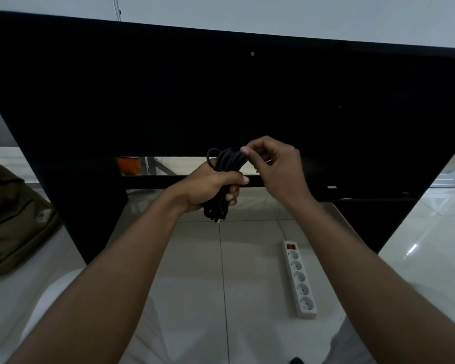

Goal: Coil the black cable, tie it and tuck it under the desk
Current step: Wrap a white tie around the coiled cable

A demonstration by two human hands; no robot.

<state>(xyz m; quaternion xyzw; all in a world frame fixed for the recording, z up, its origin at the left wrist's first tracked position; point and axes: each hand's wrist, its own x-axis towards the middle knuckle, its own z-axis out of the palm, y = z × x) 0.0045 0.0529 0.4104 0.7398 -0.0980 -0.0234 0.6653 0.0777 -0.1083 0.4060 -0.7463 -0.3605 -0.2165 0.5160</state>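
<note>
The black cable (227,164) is bunched into a long coil and held upright in front of the black desk (221,95). My left hand (210,189) is wrapped around the middle of the coil, with loops sticking out above and below the fist. At the top of the coil my right hand (276,166) pinches something thin between thumb and forefinger; whether it is a cable strand or a tie I cannot tell. The dark underside of the desk fills the upper part of the view.
A white power strip (300,281) with a red switch lies on the pale tiled floor (195,258) to the lower right, its white cord running back under the desk. A brown bag (13,214) sits at the left. Desk legs stand left and right.
</note>
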